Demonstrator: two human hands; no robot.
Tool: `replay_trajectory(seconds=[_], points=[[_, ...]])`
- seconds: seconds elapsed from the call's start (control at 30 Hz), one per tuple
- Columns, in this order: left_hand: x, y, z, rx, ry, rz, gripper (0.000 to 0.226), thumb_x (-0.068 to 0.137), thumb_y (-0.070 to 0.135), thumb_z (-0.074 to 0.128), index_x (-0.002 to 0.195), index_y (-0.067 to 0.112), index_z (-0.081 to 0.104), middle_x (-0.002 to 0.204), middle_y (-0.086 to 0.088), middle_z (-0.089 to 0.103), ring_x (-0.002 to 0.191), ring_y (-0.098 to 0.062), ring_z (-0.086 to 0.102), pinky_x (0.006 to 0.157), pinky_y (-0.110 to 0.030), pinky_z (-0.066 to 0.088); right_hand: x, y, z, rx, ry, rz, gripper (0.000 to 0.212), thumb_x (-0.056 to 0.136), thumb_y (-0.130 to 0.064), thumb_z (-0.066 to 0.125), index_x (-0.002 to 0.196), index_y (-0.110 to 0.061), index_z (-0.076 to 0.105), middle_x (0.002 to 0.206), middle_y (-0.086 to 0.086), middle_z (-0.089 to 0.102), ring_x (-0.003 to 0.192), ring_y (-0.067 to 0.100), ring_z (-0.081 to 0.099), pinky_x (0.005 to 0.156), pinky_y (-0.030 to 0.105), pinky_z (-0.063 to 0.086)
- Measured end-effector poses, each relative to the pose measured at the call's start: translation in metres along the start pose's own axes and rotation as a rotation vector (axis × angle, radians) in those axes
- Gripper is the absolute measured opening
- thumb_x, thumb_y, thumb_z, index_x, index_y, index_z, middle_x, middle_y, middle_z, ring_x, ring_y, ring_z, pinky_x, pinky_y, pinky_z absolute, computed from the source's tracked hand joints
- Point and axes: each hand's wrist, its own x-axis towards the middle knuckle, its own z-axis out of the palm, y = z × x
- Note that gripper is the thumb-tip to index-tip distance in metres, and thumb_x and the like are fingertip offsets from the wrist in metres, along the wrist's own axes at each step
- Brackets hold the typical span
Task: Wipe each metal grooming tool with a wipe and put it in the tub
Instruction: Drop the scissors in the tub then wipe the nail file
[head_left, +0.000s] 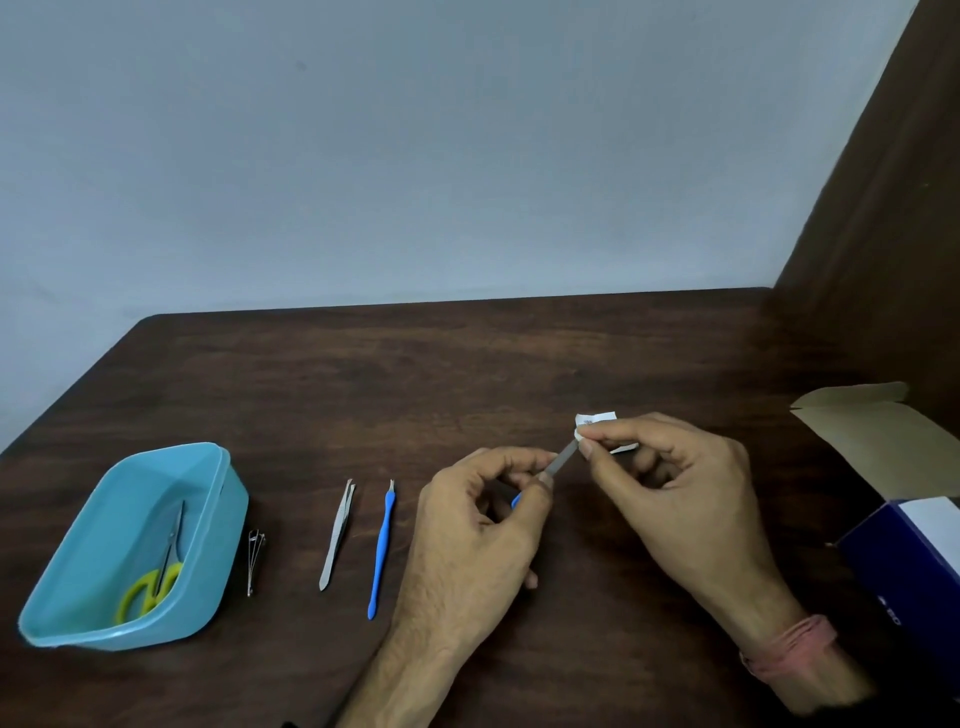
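The nail file (561, 460) is pinched by the left hand (483, 525); its tip, at 1 o'clock, is pinched through the wipe (595, 420) by the right hand (675, 493). It is judged light, stiff, slippery; the blue handle is to be gripped.

Two hands show at lower centre: the left hand (483, 525) and the right hand (675, 488). Between them is one metal file (561, 461) with a blue handle end, and one folded white wipe (597, 423) at its tip. One blue tub (140, 551) sits at lower left, with one pair of scissors (161, 571) inside it. Right of the tub lie three loose tools in a row: one nail clipper (254, 561), one pair of tweezers (337, 535) and one blue-handled pusher (382, 551). One open box (904, 519) stands at the right edge. One table (467, 374) holds it all.
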Motion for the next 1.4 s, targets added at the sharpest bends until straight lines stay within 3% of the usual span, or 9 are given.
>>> replay_trajectory(seconds=[0.3,0.4,0.53,0.67,0.8,1.0,1.17,1.27,1.4], points=[[-0.0003,-0.0007,-0.0002,-0.004,-0.004,0.013,0.019,0.105,0.022,0.076,0.103,0.038,0.087,0.095,0.009,0.075,0.055,-0.016,0.067,0.052,-0.053,0.064,-0.0012,-0.0001,-0.0009,0.014,0.004,-0.025,0.019,0.089,-0.012,0.091,0.099,-0.028,0.088,0.085,-0.014,0.077,0.054,0.02,0.059,0.054,0.017,0.045],[0.0002,-0.0015,0.0002,-0.01,-0.01,0.012,0.02,0.105,0.023,0.076,0.104,0.04,0.087,0.096,0.008,0.074,0.056,-0.016,0.066,0.052,-0.05,0.064,-0.0005,-0.0008,-0.0016,0.009,0.011,-0.009,0.02,0.089,-0.011,0.092,0.098,-0.029,0.088,0.087,-0.019,0.078,0.053,0.017,0.058,0.055,0.015,0.043],[0.0006,-0.0017,0.0011,-0.022,-0.003,0.011,0.02,0.105,0.023,0.076,0.105,0.04,0.087,0.094,0.007,0.075,0.056,-0.016,0.065,0.051,-0.045,0.064,-0.0009,-0.0032,-0.0017,0.014,0.015,0.003,0.019,0.088,-0.012,0.092,0.097,-0.029,0.088,0.074,-0.025,0.071,0.049,0.012,0.054,0.055,0.011,0.039],[0.0005,-0.0003,0.0009,-0.022,-0.007,0.01,0.019,0.105,0.025,0.076,0.105,0.041,0.086,0.091,0.008,0.075,0.055,-0.016,0.066,0.053,-0.051,0.064,-0.0022,-0.0054,-0.0015,0.034,0.01,0.033,0.018,0.091,-0.018,0.09,0.099,-0.035,0.086,0.07,-0.014,0.073,0.048,0.017,0.061,0.049,0.027,0.048],[0.0005,-0.0003,0.0008,-0.024,-0.015,0.005,0.018,0.105,0.026,0.076,0.105,0.041,0.086,0.09,0.009,0.075,0.055,-0.017,0.067,0.054,-0.052,0.064,-0.0001,-0.0045,-0.0015,0.124,0.009,0.108,0.016,0.094,-0.018,0.088,0.099,-0.033,0.085,0.086,-0.01,0.081,0.056,0.021,0.069,0.052,0.043,0.057],[0.0004,-0.0012,0.001,-0.036,-0.008,0.007,0.018,0.105,0.027,0.076,0.106,0.042,0.086,0.09,0.009,0.074,0.056,-0.016,0.066,0.053,-0.05,0.065,-0.0011,-0.0052,-0.0009,0.118,0.031,0.093,0.016,0.094,-0.018,0.089,0.101,-0.032,0.085,0.082,-0.006,0.08,0.055,0.026,0.069,0.051,0.049,0.056],[0.0004,-0.0017,0.0015,-0.045,-0.01,-0.004,0.015,0.106,0.028,0.075,0.108,0.04,0.085,0.085,0.01,0.073,0.054,-0.016,0.065,0.054,-0.049,0.064,-0.0022,-0.0083,-0.0014,0.095,0.06,0.038,0.012,0.094,-0.018,0.089,0.1,-0.029,0.085,0.075,-0.007,0.078,0.052,0.019,0.067,0.049,0.04,0.053],[0.0006,-0.0033,0.0014,-0.029,-0.009,0.002,0.014,0.106,0.027,0.076,0.108,0.037,0.086,0.085,0.011,0.073,0.055,-0.016,0.066,0.052,-0.046,0.064,-0.0036,-0.0067,0.0022,0.024,-0.013,0.007,0.015,0.093,-0.012,0.088,0.097,-0.026,0.086,0.08,-0.019,0.077,0.05,0.012,0.06,0.051,0.015,0.042],[0.0006,-0.0025,0.0017,-0.027,-0.016,0.009,0.015,0.107,0.025,0.075,0.109,0.036,0.085,0.092,0.012,0.074,0.056,-0.014,0.067,0.05,-0.039,0.062,-0.0017,-0.0033,-0.0002,0.001,0.001,0.039,0.015,0.093,-0.015,0.088,0.099,-0.028,0.087,0.077,-0.022,0.075,0.052,0.011,0.062,0.056,0.015,0.044]])
